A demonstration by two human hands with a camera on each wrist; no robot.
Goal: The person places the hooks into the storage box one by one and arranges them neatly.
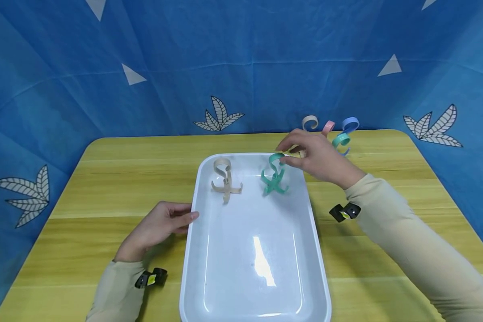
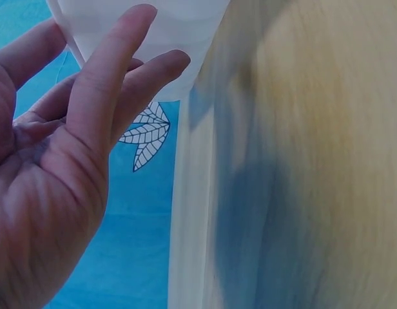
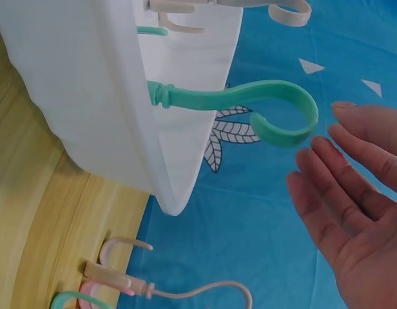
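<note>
A green four-pronged hanger hook (image 1: pixel 273 181) stands on its prongs in the far right part of a white tray (image 1: pixel 241 277). Its curled top (image 3: pixel 285 96) rises above the rim. Close beside this curl is my right hand (image 1: pixel 311 152), fingers extended, with a small gap between them and the hook in the right wrist view. A beige hook (image 1: pixel 226 183) of the same shape stands in the far left part of the tray. My left hand (image 1: pixel 163 223) holds the tray's left rim, thumb over the edge and fingers (image 2: pixel 105 80) along the outer wall.
Behind my right hand, several more hooks stand on the table at the back right: a blue one (image 1: pixel 350 124), a green one (image 1: pixel 341 139), a pink one (image 1: pixel 328 127) and a beige one (image 1: pixel 310 121). Blue patterned cloth (image 1: pixel 265 89) hangs behind the wooden table (image 1: pixel 137 174).
</note>
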